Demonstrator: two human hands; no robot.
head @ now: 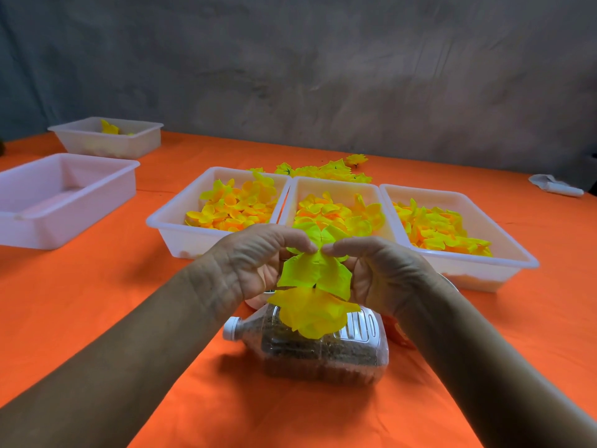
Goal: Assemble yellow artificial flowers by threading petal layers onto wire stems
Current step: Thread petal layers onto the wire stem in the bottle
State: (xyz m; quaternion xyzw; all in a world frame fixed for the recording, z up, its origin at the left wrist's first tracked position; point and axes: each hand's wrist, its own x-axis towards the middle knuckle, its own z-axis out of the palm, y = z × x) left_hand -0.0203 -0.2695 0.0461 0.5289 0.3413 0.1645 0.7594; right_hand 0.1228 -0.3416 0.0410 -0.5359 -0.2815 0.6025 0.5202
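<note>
I see my left hand (255, 263) and right hand (378, 270) meeting above the orange surface (129, 318), the fingers of both curled in, fingertips pinching a stack of yellow petal layers (315, 286) between them. Just below lies a clear plastic bottle (316, 350) on its side. Beyond my hands sit three white trays (181, 234) of loose petals, side by side.

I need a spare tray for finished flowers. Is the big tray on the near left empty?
Nearly empty: the tray's bare floor shows, with no petals, though its near corner is hidden.
</note>
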